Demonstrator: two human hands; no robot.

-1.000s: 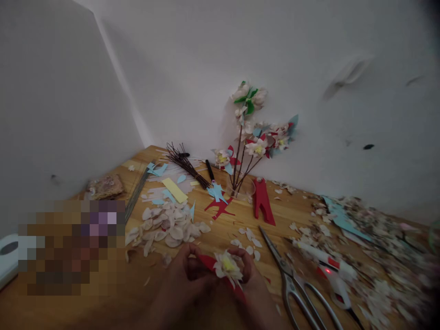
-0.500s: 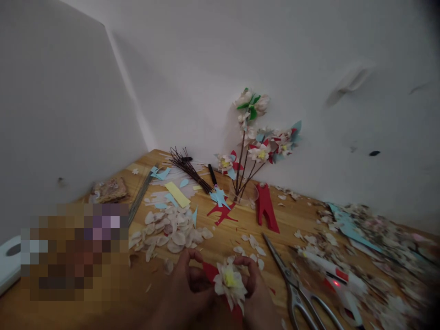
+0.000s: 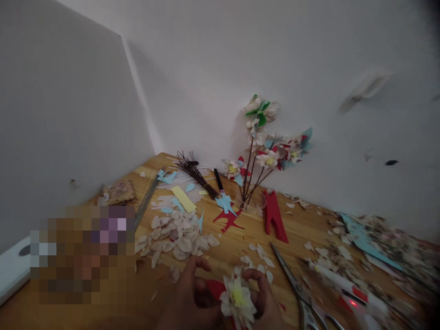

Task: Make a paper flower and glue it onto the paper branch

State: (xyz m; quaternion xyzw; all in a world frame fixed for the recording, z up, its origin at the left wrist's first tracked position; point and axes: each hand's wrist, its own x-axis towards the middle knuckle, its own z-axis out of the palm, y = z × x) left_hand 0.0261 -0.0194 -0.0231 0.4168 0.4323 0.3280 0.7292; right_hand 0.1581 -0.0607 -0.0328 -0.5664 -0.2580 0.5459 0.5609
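Observation:
An artificial flower (image 3: pixel 237 300) with whitish petals and a yellow centre is held low in the view, facing up towards me. My left hand (image 3: pixel 192 298) is closed on its left side, the thumb running in behind the petals. A red leaf piece (image 3: pixel 216 289) sticks out between those fingers and the flower. My right hand (image 3: pixel 266 300) grips the flower from the right, index finger curled at the petal edge. Its stem, if there is one, is hidden. Just right of my right hand lie metal scissors (image 3: pixel 295 288), and beyond them a white glue gun (image 3: pixel 350 284) with a glowing red light.
A pile of pale petals (image 3: pixel 182 236) lies beyond my left hand. Behind stand finished flower branches (image 3: pixel 250 156) in a clear holder. A twig bundle (image 3: pixel 197 176), red cut-out (image 3: pixel 273 215) and yellow strip (image 3: pixel 184 198) lie around. Scraps (image 3: pixel 388 256) cover the right side.
The whole view has shifted, so everything sits farther right and a little lower. Both hands keep their hold on the flower, which looks slightly turned.

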